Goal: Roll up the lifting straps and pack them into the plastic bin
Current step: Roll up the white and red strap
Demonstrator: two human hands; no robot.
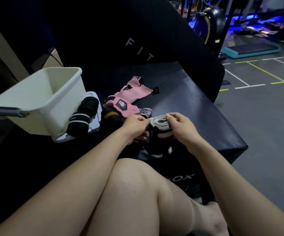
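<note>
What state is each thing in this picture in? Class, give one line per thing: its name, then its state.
Plastic bin: upright, lid off, no straps visible inside.
Lid: flat under the bin.
Striped strap: nearly rolled, held by both hands.
Left hand: pinching the roll's end.
Right hand: gripping the roll.
Black straps: rolled, lying on the lid.
Pink straps: unrolled, loose on the bench.

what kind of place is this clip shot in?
Most likely a gym. An aerobic step platform sits on a floor with painted lane lines, yellow-rimmed exercise machines stand behind, and the person sits on a black padded bench.
</note>
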